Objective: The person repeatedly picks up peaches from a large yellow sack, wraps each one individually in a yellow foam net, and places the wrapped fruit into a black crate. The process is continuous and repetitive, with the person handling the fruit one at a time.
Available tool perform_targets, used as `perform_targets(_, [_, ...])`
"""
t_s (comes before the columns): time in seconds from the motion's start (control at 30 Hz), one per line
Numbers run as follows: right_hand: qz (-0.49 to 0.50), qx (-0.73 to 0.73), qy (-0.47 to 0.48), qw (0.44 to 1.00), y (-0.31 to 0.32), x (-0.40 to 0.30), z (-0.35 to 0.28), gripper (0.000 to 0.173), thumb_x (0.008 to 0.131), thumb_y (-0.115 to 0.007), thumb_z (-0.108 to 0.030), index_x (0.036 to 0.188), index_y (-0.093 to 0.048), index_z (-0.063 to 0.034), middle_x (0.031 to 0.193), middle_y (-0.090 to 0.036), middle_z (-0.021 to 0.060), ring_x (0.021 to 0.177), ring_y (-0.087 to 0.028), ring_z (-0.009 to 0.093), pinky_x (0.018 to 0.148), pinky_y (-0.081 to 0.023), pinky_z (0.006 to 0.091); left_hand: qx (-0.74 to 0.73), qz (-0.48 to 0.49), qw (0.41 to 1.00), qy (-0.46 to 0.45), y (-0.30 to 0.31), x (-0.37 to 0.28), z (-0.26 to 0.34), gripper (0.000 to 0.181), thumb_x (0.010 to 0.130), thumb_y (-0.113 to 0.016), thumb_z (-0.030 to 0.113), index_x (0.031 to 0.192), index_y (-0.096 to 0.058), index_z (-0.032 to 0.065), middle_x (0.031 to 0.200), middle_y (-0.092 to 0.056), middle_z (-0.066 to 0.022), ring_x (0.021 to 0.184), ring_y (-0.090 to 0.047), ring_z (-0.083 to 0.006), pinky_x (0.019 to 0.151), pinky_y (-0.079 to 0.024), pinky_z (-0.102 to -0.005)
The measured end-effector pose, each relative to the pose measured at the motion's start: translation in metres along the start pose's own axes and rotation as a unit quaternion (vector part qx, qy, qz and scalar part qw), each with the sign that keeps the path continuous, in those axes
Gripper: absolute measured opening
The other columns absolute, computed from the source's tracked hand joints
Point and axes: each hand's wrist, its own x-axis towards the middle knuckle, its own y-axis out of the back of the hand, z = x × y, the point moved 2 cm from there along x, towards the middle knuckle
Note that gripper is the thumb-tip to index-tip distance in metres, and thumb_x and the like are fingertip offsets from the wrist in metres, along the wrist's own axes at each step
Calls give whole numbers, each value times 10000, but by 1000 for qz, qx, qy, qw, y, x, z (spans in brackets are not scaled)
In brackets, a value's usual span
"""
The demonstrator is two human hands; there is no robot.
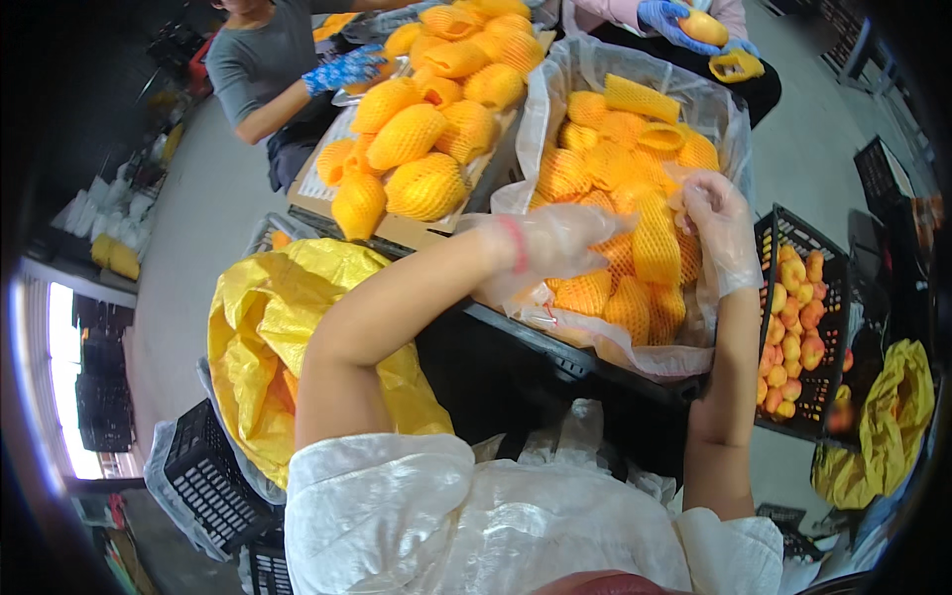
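Observation:
Both my hands wear thin clear plastic gloves over a black crate lined with a translucent plastic bag [539,126]. It is filled with yellow-orange foam-net sleeves [654,245], apparently wrapped around fruit. My left hand [569,238] reaches in from the left, fingers apart, touching or just above the sleeves; a pink band circles its wrist. My right hand [714,216] is at the crate's right side, its thumb and fingertips drawn together beside a sleeve; whether they pinch anything is unclear. Left of the crate, more foam-sleeved pieces [424,186] are heaped on a cardboard-lined tray [416,236].
A yellow woven sack [260,327] stands at the left, near a black crate [216,476]. Peach-like fruit [796,327] fills a black crate [811,230] at the right. Across from me, a co-worker's blue-gloved hand [346,68] is at the heap; another's gloved hands [680,30] hold a yellow fruit [704,28].

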Motion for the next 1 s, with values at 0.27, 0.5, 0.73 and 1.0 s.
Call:
perform_targets(0.27, [5,-95,48,994,4,-8,-1,105,928,-601,-103,968,-627,-10,761,-502,-47,669,-445,42,611,-378,199,3,-312,914,258,22,-15,19,558,849,-637,272,1350,-515,59,1157,-639,-226,1021,-637,-402,890,-496,-421])
perform_targets(0.5, [11,-153,109,982,6,-10,-7,138,907,-621,-119,973,-636,1,756,-487,-35,671,-435,64,626,-382,220,161,-338,906,199,7,1,35,580,737,-712,211,1285,-582,71,1168,-653,-193,1085,-635,-373,900,-509,-445])
perform_targets(0.73, [-30,-139,71,987,-6,-8,-9,133,926,-598,-86,1006,-648,8,781,-479,-48,695,-427,51,623,-368,209,181,-372,880,233,-9,-9,30,509,807,-664,206,1280,-576,37,1282,-620,-177,1160,-621,-334,936,-504,-421])
perform_targets(1.0, [-45,-112,40,992,10,-5,9,218,931,-623,-102,1127,-618,-6,854,-539,-24,743,-486,59,674,-417,209,129,40,968,211,46,-32,35,535,759,-712,178,1253,-578,22,1106,-659,-170,1035,-647,-332,888,-517,-402])
